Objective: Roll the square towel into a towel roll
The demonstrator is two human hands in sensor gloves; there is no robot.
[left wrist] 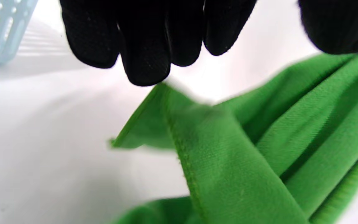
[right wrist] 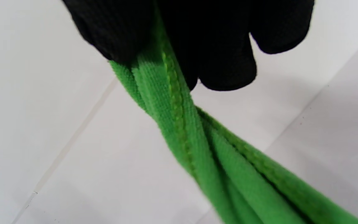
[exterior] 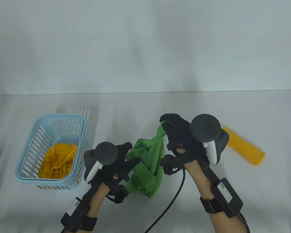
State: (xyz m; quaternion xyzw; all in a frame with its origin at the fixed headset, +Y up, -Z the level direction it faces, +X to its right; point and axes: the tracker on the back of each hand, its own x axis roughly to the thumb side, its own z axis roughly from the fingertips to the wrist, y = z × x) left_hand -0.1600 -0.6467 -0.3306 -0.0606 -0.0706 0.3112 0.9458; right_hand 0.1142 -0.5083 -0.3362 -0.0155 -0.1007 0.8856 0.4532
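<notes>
A blue basket [exterior: 26,155] with a yellow cloth [exterior: 57,161] sits far left. Your left hand [exterior: 116,162] hovers loosely curled at the green towel's [exterior: 148,165] edge; your right hand [exterior: 181,136] pinches its top corner, so it hangs bunched, long axis running up-right. A yellow roll [exterior: 245,148] lies on the surface at right
</notes>
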